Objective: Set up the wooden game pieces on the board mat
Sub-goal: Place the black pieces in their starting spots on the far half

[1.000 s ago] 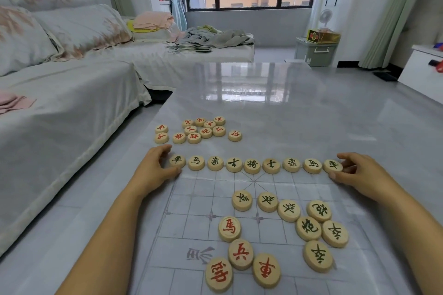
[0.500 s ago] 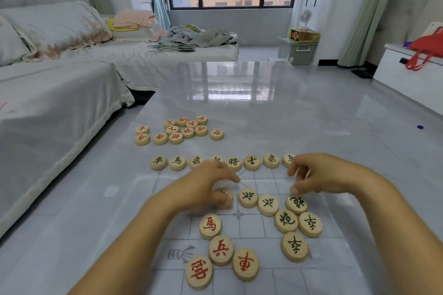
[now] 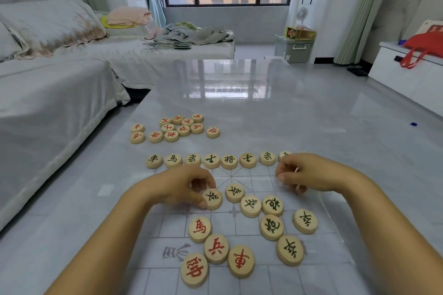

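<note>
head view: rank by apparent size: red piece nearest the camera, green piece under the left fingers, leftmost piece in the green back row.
1. Nearest red piece
2. Green piece at the left hand
3. Leftmost back-row piece

Only nearness to the camera separates them; true sizes are probably alike.

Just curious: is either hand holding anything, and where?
The left hand pinches a dark-lettered piece by its rim. The right hand looks empty, though I cannot be sure.

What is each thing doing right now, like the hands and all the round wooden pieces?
Left hand: fingers closed on one green-lettered round wooden piece.
Right hand: curled, covering the row's right end; contents hidden.
Far row of green-lettered wooden discs: lined up flat, face up.
Loose green-lettered discs: scattered on the translucent grid board mat.
Near red-lettered discs: clustered, not placed.
Far red-lettered discs: grouped beyond the row.
</note>
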`<move>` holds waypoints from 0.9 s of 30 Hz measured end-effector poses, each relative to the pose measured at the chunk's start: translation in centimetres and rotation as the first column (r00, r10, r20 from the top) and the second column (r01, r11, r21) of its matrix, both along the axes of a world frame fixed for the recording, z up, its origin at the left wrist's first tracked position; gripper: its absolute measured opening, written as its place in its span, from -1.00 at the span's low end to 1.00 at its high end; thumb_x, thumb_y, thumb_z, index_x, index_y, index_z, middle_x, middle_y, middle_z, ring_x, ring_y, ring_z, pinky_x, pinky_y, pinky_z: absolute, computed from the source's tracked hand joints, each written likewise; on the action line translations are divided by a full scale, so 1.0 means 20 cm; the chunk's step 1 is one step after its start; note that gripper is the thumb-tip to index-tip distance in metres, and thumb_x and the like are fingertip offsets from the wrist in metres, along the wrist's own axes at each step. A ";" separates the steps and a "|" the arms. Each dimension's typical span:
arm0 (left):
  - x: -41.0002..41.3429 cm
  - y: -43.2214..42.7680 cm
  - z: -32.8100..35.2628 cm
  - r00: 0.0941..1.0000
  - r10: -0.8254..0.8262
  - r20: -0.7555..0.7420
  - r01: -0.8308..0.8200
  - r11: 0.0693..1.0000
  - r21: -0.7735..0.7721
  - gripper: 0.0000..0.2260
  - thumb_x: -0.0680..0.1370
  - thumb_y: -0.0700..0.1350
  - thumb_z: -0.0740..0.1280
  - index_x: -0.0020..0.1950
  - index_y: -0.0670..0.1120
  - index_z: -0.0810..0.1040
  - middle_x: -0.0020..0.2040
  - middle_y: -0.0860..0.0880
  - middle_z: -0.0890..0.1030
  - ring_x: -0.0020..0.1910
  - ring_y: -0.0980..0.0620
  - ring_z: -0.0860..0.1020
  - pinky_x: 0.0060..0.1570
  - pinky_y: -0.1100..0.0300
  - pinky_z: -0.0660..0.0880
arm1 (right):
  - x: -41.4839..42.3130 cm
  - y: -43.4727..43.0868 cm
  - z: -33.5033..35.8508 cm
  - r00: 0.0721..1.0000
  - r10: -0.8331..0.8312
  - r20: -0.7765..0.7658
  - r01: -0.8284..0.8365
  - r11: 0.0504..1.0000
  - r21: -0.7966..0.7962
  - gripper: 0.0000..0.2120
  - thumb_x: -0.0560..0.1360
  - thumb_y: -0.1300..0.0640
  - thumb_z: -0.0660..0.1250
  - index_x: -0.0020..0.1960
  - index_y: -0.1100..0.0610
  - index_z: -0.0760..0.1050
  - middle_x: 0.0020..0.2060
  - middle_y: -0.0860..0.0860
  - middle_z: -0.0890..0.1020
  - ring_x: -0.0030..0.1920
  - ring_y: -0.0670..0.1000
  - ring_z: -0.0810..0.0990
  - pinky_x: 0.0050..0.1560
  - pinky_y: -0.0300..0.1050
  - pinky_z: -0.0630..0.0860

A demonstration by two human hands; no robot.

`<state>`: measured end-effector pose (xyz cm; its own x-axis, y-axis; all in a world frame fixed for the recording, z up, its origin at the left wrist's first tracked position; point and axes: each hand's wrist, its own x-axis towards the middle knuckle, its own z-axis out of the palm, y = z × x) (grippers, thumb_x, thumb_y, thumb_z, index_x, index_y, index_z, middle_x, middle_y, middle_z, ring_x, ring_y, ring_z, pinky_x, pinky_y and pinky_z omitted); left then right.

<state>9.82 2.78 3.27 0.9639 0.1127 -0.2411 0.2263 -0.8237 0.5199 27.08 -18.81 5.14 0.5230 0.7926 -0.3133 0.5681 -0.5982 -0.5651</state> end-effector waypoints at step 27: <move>-0.21 -0.56 -0.02 0.958 -0.035 0.285 0.038 0.999 -0.008 -0.63 0.56 0.02 0.21 0.37 0.16 0.29 0.37 0.22 0.32 0.31 0.27 0.28 0.31 0.36 0.24 | -0.20 -0.42 -0.16 0.995 -0.088 0.048 0.081 0.989 0.124 -0.71 0.42 0.00 0.40 0.10 -0.13 0.41 -0.09 -0.10 0.48 -0.12 -0.12 0.48 -0.01 -0.22 0.45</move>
